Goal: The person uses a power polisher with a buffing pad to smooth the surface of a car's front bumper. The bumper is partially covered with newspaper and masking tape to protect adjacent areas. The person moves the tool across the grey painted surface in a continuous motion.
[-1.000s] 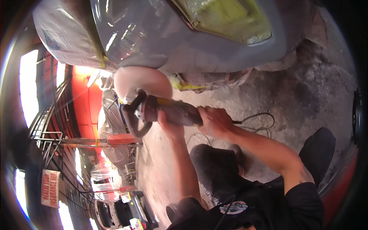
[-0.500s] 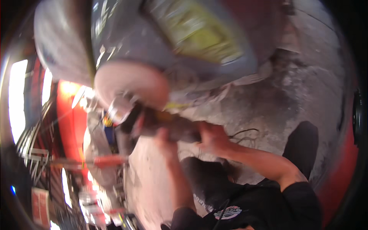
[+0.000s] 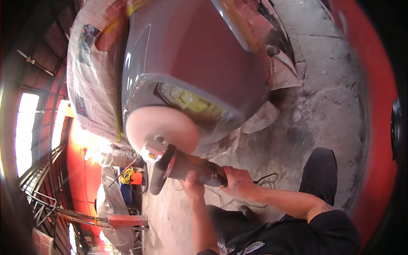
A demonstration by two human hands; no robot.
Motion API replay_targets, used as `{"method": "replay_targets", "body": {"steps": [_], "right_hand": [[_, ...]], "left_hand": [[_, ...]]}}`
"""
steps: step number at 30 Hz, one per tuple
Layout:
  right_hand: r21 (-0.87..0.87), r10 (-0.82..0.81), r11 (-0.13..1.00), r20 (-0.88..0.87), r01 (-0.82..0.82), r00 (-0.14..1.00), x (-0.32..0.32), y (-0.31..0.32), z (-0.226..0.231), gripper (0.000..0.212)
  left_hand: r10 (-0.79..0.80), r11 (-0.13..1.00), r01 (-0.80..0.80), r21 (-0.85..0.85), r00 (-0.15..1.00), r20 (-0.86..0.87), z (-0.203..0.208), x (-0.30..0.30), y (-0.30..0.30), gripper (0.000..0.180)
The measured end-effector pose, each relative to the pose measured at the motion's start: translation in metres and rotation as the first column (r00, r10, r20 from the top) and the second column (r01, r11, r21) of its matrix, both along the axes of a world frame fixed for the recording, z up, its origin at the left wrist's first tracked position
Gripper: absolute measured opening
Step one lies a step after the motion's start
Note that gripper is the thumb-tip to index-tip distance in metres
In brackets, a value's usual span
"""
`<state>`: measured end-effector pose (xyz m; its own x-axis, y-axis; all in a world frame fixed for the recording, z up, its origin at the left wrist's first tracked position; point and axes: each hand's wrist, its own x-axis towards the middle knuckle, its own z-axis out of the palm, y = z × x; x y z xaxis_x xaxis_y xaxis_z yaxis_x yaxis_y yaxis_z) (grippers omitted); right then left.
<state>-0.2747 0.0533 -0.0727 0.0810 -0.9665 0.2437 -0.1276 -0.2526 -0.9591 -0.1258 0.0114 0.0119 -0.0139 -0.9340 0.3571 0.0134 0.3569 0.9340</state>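
from my end of the feed i have both hands clamped on the dark polisher [image 3: 199, 168], a little apart along its body: the left hand [image 3: 193, 186] grips it from below near the middle, and the right hand [image 3: 239, 182] is closed around the rear end, close to where the black cord [image 3: 268, 176] trails away. i see the polisher slanting up to the left, over the concrete floor [image 3: 316, 112], with its broad pale pad [image 3: 161, 126] set against the lower edge of the grey car body [image 3: 187, 46]; how hard it presses, i cannot tell. a black loop handle [image 3: 160, 175] juts out by the polisher's head. just above the pad i make out yellowish masking film [image 3: 191, 100] across an opening in the panel, and to the left, newspaper under clear plastic [image 3: 95, 76] wraps the neighbouring part.
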Motion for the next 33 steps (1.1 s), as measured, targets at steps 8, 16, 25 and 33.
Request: {"method": "replay_targets", "body": {"steps": [8,16,25,33], "right_hand": [[-0.167,0.162,0.969,-0.122,-0.181,0.979,0.001,-0.001,0.018,0.047],[-0.09,0.188,0.979,0.075,-0.182,0.979,-0.052,0.068,-0.004,0.055],[0.05,0.124,0.982,0.565,-0.184,0.816,-0.083,0.106,-0.065,0.024],[0.29,-0.095,0.943,0.704,-0.163,0.704,-0.099,0.109,-0.042,0.014]], "left_hand": [[0.208,0.978,-0.208,0.005,0.975,-0.084,0.016,0.035,0.024,0.061],[0.117,0.992,-0.111,-0.056,0.986,0.122,0.025,-0.059,0.105,0.096],[-0.416,0.875,0.299,0.381,0.867,0.275,0.015,-0.136,0.097,0.074],[-0.327,0.938,0.345,0.024,0.863,0.386,0.003,-0.187,0.054,0.05]]}}
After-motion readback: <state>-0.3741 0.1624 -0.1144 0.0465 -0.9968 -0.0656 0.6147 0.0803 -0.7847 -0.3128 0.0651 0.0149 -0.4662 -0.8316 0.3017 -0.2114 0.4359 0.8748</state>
